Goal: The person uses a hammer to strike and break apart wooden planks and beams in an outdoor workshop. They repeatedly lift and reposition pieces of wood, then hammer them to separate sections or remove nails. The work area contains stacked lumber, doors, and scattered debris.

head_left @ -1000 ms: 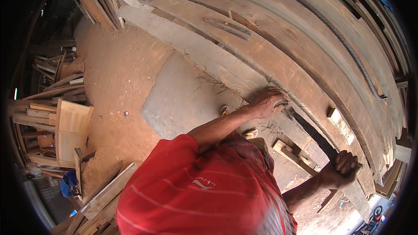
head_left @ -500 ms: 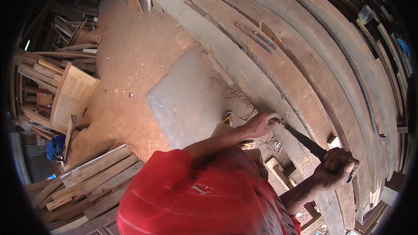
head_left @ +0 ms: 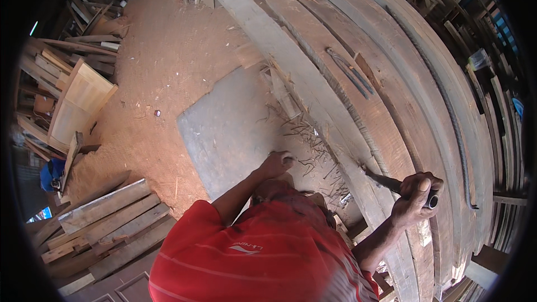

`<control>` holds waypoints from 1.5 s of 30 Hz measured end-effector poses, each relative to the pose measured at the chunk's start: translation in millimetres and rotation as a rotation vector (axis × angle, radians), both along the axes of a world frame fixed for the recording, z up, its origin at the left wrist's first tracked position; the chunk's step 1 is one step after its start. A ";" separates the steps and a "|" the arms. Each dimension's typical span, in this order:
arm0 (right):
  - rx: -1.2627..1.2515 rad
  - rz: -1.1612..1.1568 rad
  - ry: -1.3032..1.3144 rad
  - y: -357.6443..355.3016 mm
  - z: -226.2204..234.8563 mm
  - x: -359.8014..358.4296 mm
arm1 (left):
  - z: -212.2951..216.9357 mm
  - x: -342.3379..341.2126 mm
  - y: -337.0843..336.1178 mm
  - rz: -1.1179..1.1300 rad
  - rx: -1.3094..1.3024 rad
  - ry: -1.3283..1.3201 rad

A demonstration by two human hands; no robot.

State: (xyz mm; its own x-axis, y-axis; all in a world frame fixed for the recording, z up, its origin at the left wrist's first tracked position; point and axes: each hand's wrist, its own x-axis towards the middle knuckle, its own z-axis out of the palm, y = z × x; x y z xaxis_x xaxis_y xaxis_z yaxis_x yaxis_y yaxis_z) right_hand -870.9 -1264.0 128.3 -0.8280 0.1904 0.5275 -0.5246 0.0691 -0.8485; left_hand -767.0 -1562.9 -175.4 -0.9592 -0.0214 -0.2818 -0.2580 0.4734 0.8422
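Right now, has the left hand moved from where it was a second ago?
Yes: the left hand has moved left, from over the nearest plank to a spot clear of it.

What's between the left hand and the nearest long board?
The head view shows thin bent pieces, probably nails, scattered on the ground between left hand and board.

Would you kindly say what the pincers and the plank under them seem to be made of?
The pincers look like dull steel, judging by their slim, dark form; the plank seems unfinished wood, brown and rough with faint crosswise marks.
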 end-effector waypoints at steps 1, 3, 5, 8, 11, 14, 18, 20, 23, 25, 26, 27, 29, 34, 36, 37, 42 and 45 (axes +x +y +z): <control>0.030 0.011 -0.020 -10.9 0.0 -3.1 | -38.9 21.2 -24.9 0.058 -0.117 -0.044; 0.126 -0.027 -0.045 -30.5 -3.4 -9.9 | -83.5 66.2 -66.9 0.190 -0.247 -0.186; 0.246 -0.079 -0.066 -49.6 -6.2 -18.0 | -146.6 137.7 -109.4 0.446 0.024 -0.402; 0.224 -0.088 -0.185 -67.4 -14.0 -35.6 | -182.4 209.3 -152.3 0.713 0.035 -0.546; 0.284 -0.157 -0.228 -98.4 -23.9 -56.2 | -186.9 253.8 -175.0 0.898 0.157 -0.572; 0.411 -0.193 -0.271 -129.8 -39.0 -77.0 | -182.3 262.0 -189.3 1.017 0.457 -0.478; 0.665 -0.187 -0.245 -166.0 -51.3 -91.4 | -162.3 241.9 -188.9 1.046 0.468 -0.426; 0.730 -0.166 -0.251 -179.0 -52.5 -96.2 | -128.5 220.2 -181.1 0.999 0.308 -0.379; 0.791 -0.165 -0.272 -191.5 -61.0 -108.6 | -124.9 211.5 -186.1 0.964 0.285 -0.400; 0.864 -0.201 -0.331 -202.6 -65.5 -115.9 | -119.0 201.6 -194.6 0.808 0.139 -0.474; 0.900 -0.192 -0.330 -206.8 -71.2 -120.1 | -119.6 199.3 -199.1 0.806 0.141 -0.497; 0.937 -0.185 -0.328 -209.6 -80.4 -124.8 | -117.1 195.5 -204.7 0.804 0.143 -0.519; 1.033 -0.164 -0.379 -216.3 -91.0 -134.8 | -144.9 209.1 -229.4 0.830 0.267 -0.520; 1.065 -0.029 -0.469 -233.8 -113.3 -165.9 | -117.1 152.2 -277.8 1.011 0.159 -0.546; 1.027 0.016 -0.556 -246.8 -105.2 -170.3 | -109.2 135.8 -314.6 0.900 0.217 -0.579; 1.006 0.036 -0.586 -255.8 -97.4 -175.4 | -107.4 124.3 -337.2 0.768 0.187 -0.646; 0.743 0.099 -0.559 -311.4 -53.6 -206.1 | -127.9 84.3 -418.0 1.093 0.493 -0.375; 0.582 0.213 -0.486 -346.4 -28.3 -215.2 | -101.8 27.3 -454.0 1.064 0.371 -0.356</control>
